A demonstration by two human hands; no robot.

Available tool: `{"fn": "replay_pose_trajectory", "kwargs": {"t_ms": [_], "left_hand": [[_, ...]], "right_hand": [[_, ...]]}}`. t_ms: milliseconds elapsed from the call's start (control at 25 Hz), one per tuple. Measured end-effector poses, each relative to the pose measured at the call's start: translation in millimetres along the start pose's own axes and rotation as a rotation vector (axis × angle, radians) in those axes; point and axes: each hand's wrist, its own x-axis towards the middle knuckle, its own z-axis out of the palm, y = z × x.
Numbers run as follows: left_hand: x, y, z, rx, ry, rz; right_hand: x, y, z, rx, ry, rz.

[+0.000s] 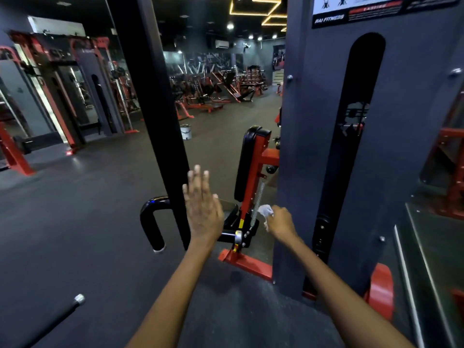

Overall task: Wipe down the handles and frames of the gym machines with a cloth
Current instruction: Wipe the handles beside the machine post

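My right hand (281,222) grips a small crumpled white cloth (265,212) in front of the red frame (251,187) of a seat machine, close to its silver spring. My left hand (202,204) is stretched out flat with straight fingers, just right of a tall black upright post (160,121); whether it touches the post cannot be told. A black curved handle (152,217) sticks out to the left of that post. The black seat back pad (247,159) stands behind the red frame.
A tall dark grey weight-stack housing (406,146) fills the right side. A black bar with a silver tip (75,301) lies low at the left. A white bucket (186,131) stands on the dark floor farther back. Red and black machines line the left wall and background.
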Motion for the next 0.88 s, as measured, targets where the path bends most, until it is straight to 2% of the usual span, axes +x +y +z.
{"fn": "replay_pose_trajectory", "kwargs": {"t_ms": [80, 160, 400, 520, 760, 880], "left_hand": [[-1, 21, 1, -0.113, -0.156, 0.019], [0, 37, 4, -0.172, -0.288, -0.042], [-21, 65, 28, -0.119, -0.45, -0.083], [-23, 69, 58, -0.05, -0.505, -0.089], [-7, 46, 138, 0.116, -0.607, -0.212], [17, 28, 172, 0.235, -0.662, -0.325]], "right_hand": [[-9, -8, -24, -0.057, 0.1, -0.094], [-20, -9, -42, -0.062, 0.201, -0.156], [-43, 30, -51, -0.116, 0.403, -0.282], [-20, 48, -45, -0.206, 0.411, -0.307], [72, 53, -25, -0.305, 0.371, -0.413], [126, 46, -17, -0.385, 0.237, -0.445]]}}
